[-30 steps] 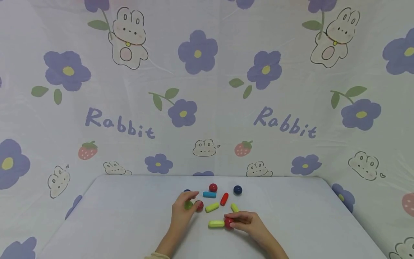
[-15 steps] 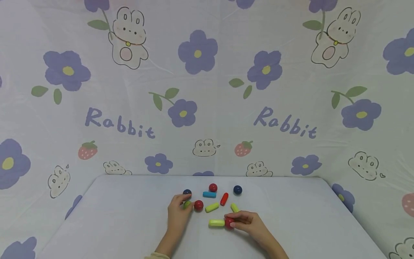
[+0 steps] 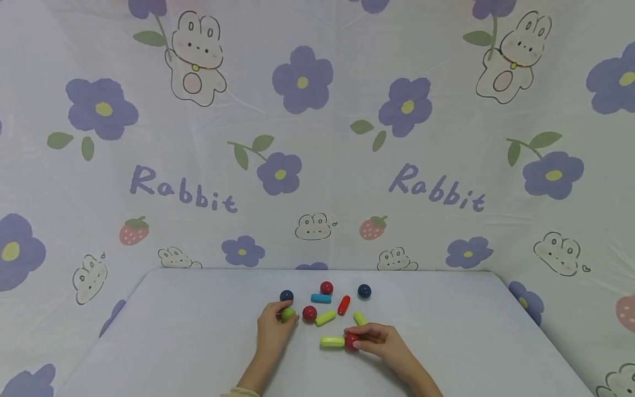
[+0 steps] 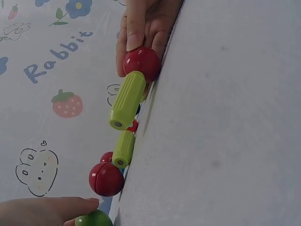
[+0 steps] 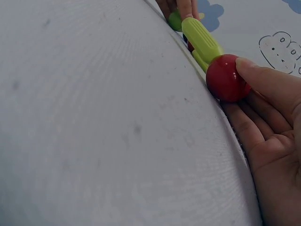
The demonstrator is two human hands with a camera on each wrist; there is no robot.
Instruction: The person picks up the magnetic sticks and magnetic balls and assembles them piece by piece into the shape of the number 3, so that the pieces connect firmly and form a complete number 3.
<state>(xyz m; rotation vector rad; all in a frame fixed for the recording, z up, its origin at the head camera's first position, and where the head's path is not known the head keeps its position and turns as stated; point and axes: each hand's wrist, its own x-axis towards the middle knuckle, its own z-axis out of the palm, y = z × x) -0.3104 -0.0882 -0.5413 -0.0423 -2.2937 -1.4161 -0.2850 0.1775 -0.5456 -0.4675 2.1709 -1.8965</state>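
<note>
My right hand (image 3: 384,344) pinches a red ball (image 5: 228,77) between thumb and fingers. Joined end-on to that ball, a yellow-green ridged rod (image 4: 128,101) points left, with a small metal disc in its free end. At the left of the group, my left hand (image 3: 272,325) has its thumb and fingers around a green ball (image 3: 288,314). A second red ball (image 3: 310,314) sits just right of that hand, close to another yellow-green rod (image 3: 325,318). Behind the left fingertips is a dark blue ball (image 3: 286,296).
Farther back lie a blue rod (image 3: 321,298), a red ball (image 3: 327,288), a red rod (image 3: 344,305) and a dark blue ball (image 3: 364,291). One more yellow-green rod (image 3: 359,318) is partly behind the right hand. A rabbit-print cloth (image 3: 317,138) hangs behind the white table (image 3: 173,331).
My left hand has shifted left, off the loose red ball and onto the green ball. That red ball has rolled slightly right, toward the nearby rod. My right hand stays put.
</note>
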